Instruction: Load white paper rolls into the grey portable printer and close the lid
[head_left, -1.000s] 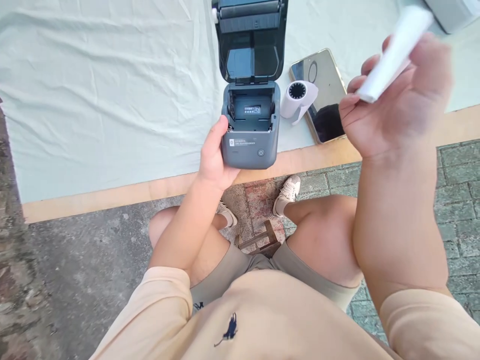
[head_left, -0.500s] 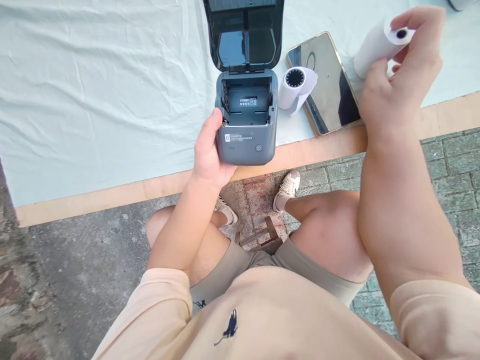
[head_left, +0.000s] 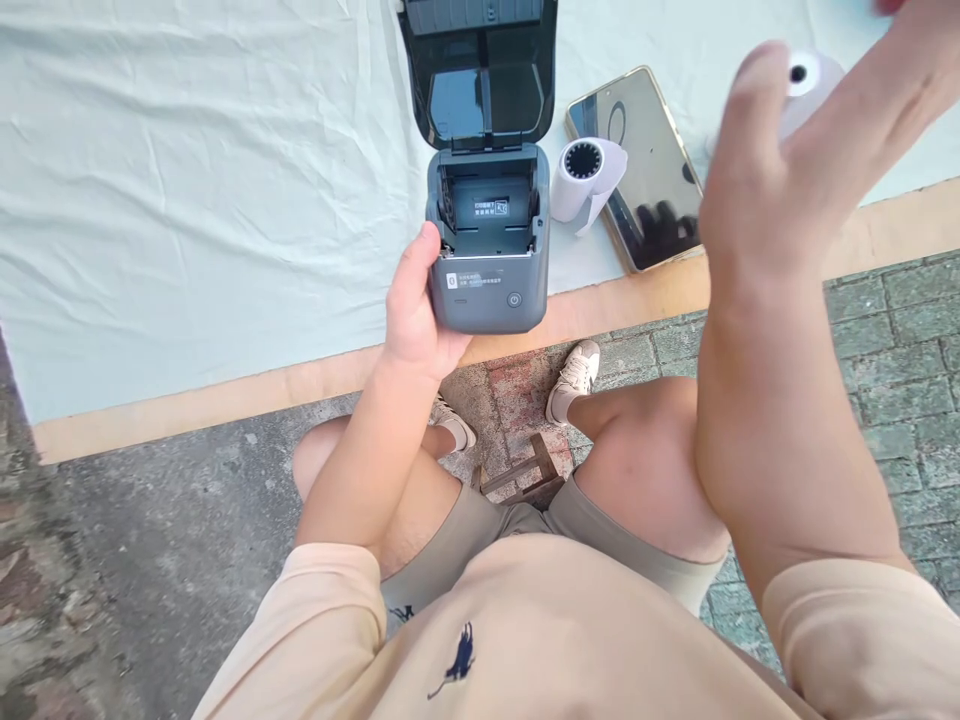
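Left arm: angled forward and inward
Left grip: curled closed, thumb showing, other fingers largely hidden
Right arm: reaching farther forward
Right grip: spread, thumb apart, fingers pointing toward upper right
Knees: bent, parted

Roll and phone obstruct low passage beside the printer.

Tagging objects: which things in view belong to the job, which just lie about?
Likely job items:
open roll-paper printer, in left hand
black-cored paper roll, beside it
white roll, by right hand, contact unclear

Likely incidental:
smartphone
pale cloth, covering table
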